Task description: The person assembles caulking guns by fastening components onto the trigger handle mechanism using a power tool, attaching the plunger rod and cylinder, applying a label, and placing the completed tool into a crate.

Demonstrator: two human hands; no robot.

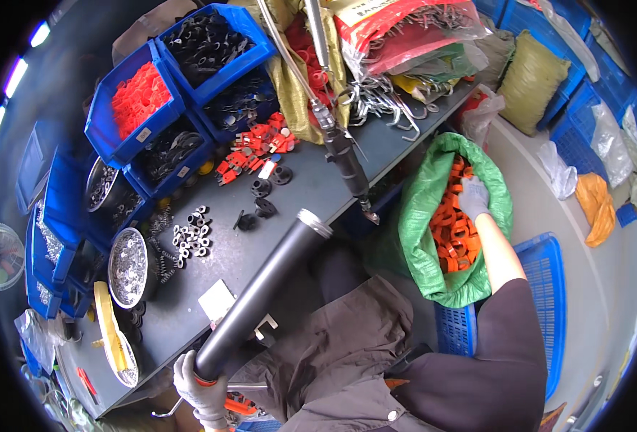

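A black tube [261,299] is slanting beside the grey table [173,325], orange ring [204,381] apparently already on, threaded top [314,222] standing bare; my left hand [199,389] is gripping its lower end, my right hand [474,197] is resting among orange parts [449,225] in the green sack [413,234], grip hidden

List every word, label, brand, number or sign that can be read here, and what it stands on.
Red-and-white plastic bag: printed lettering near the top edge, partly cut off; not copied out here.
Blue bin of red parts: small pale label, too small to read.
Blue bin of black parts below it: another pale label, also too small.
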